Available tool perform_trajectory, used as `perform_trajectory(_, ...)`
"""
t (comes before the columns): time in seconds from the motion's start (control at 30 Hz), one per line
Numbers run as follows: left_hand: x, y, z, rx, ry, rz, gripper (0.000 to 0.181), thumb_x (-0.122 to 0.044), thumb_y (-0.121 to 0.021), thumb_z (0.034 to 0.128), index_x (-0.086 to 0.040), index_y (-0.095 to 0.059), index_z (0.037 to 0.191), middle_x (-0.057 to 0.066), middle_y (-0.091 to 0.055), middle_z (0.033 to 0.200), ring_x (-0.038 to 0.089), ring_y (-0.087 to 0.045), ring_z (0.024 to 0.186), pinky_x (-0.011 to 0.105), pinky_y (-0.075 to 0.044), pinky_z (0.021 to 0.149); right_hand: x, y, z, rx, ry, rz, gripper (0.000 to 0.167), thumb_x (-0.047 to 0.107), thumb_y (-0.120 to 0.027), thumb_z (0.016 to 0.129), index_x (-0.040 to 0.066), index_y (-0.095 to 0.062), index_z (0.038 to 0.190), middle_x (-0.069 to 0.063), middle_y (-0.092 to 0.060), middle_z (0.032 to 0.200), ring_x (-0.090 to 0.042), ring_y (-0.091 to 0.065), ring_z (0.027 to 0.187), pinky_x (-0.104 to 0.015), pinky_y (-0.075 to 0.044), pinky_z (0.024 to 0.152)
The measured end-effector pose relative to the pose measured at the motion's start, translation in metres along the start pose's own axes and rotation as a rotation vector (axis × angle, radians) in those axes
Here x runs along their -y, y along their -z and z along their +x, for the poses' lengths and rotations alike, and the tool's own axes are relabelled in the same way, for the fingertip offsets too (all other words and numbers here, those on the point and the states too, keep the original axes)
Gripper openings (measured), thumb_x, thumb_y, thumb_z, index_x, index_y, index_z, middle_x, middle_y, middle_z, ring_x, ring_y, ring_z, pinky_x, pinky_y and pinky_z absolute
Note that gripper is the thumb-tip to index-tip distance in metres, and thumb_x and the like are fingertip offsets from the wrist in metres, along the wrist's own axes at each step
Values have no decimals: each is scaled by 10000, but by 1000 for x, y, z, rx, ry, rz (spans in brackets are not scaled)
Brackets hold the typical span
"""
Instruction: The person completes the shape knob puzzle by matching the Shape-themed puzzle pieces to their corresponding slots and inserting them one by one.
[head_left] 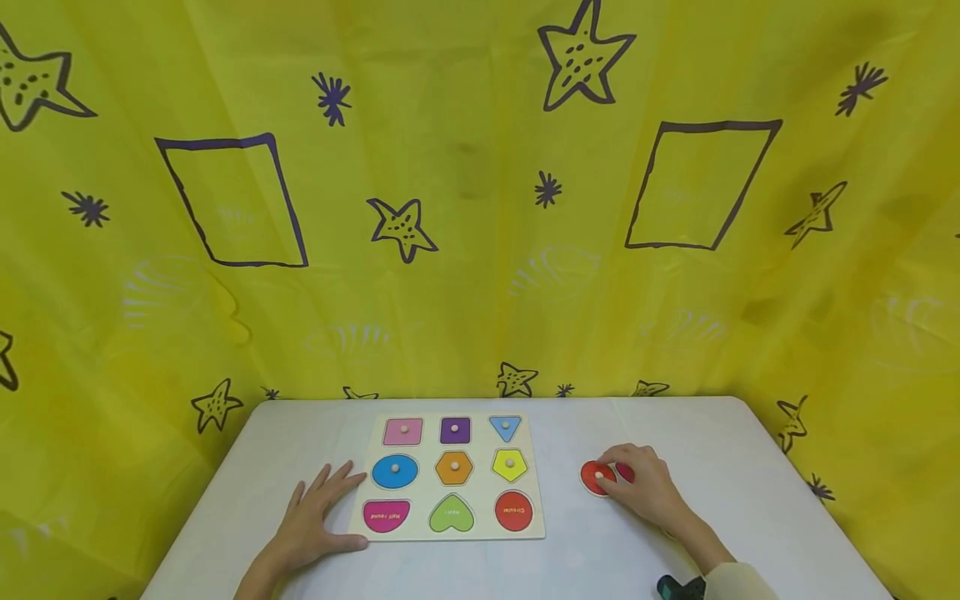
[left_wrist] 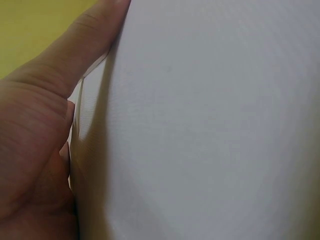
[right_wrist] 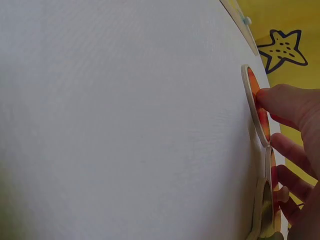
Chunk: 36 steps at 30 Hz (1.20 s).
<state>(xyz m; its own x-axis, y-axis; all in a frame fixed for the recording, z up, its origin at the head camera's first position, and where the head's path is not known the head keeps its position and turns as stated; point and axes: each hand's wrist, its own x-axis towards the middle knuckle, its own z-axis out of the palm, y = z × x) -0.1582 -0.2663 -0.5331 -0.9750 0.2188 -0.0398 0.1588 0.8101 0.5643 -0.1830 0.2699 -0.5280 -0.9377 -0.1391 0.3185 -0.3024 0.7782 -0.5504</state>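
Note:
A pale puzzle board [head_left: 480, 533] lies on the white table, with my left hand [head_left: 311, 521] at its left edge, fingers spread and thumb by the near corner. Knobbed shapes sit in its back two rows, among them a blue oval [head_left: 382, 473] and a yellow pentagon [head_left: 509, 472]. The front row shows printed half-round [head_left: 386, 525], heart [head_left: 452, 521] and circle [head_left: 513, 521] spaces without knobs. To the right of the board, my right hand [head_left: 645, 483] pinches a red round puzzle piece [head_left: 590, 476] by its knob. Another red piece [head_left: 624, 472] lies partly hidden under that hand.
In the right wrist view, a dark-faced piece [right_wrist: 267, 210] stands beside the fingers, its shape unclear. A dark green object [head_left: 678, 587] is by the right sleeve [head_left: 738, 581]. The yellow patterned curtain [head_left: 480, 317] rises behind the white table [head_left: 570, 567].

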Motion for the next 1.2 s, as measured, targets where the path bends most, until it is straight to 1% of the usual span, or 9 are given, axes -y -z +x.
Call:
perform_trajectory(0.23,-3,0,-1,9,16,-7,1009,-563,-913,642,-182,-539,1499,188,-377,1619,513,-127,1516,759,63,1154,-3,-1,-2,-2,-13,8,154,187,-884,809,230,-783,917,0,-732,1089,-267,-580,1007,-524,-432,850)
perform_trajectory(0.5,-4,-1,-1,7,17,1,1006,-557,-916,641,-183,-542,1497,184,-379,1618,509,-134,1517,757,56,1157,-3,-1,-4,-10,-18,20,141,186,-885,809,235,-793,904,-18,-730,1096,-286,-586,1033,-551,-445,869)
perform_trajectory(0.73,-4,0,-1,10,17,-2,1005,-550,-920,639,-182,-543,1495,180,-377,1620,506,-127,1519,753,61,1159,-6,-4,-5,-38,4,9,124,151,-878,805,209,-798,880,-31,-733,1081,-299,-584,1024,-548,-429,850)
perform_trajectory(0.83,-3,-1,0,14,17,-2,1003,-551,-918,644,-189,-540,1499,174,-374,1624,503,-123,1522,748,64,1162,-4,-6,-5,-57,18,28,139,122,-873,801,208,-791,875,-28,-731,1078,-286,-575,1011,-528,-420,834)
perform_trajectory(0.93,-3,-1,1,18,21,-6,1005,-555,-916,643,-190,-538,1500,173,-372,1626,503,-119,1523,750,66,1160,4,-8,-4,-76,34,56,169,91,-868,796,214,-777,869,-27,-727,1082,-271,-568,1013,-483,-436,827)
perform_trajectory(1.03,-3,0,1,16,17,-11,1004,-554,-914,645,-186,-538,1500,176,-371,1625,505,-118,1522,753,67,1158,16,-12,-1,-73,35,95,190,67,-865,793,215,-770,863,-28,-722,1092,-262,-562,1036,-445,-460,828)
perform_trajectory(1.2,-2,0,0,7,12,-13,1001,-549,-917,644,-182,-543,1496,180,-378,1620,509,-126,1517,757,60,1156,43,-25,3,12,-24,145,189,100,-868,816,249,-767,872,26,-698,1134,-230,-549,1098,-447,-503,905)
